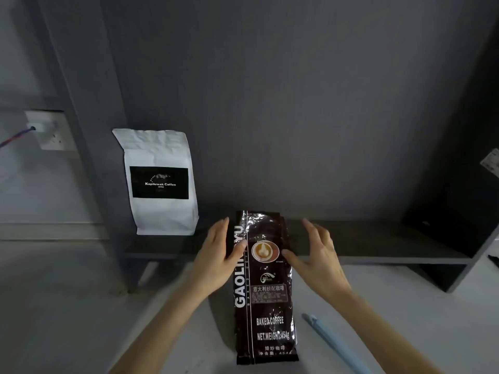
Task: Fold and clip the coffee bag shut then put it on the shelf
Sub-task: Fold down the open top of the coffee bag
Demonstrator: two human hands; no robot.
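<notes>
A dark brown glossy coffee bag (266,298) stands upright on the white counter, its top unfolded and reaching up in front of the shelf. My left hand (220,255) rests flat against the bag's left side, thumb on its front. At the bag's right side my right hand (314,255) is spread, thumb tip touching the front, fingers apart from it. A long light blue clip (334,342) lies on the counter to the right of the bag. The dark grey shelf (378,244) runs behind the bag.
A white coffee bag (160,184) with a black label stands on the left end of the shelf, against the dark back panel. A wall socket (50,130) with a plugged cable is at far left. A black box (453,211) fills the shelf's right end.
</notes>
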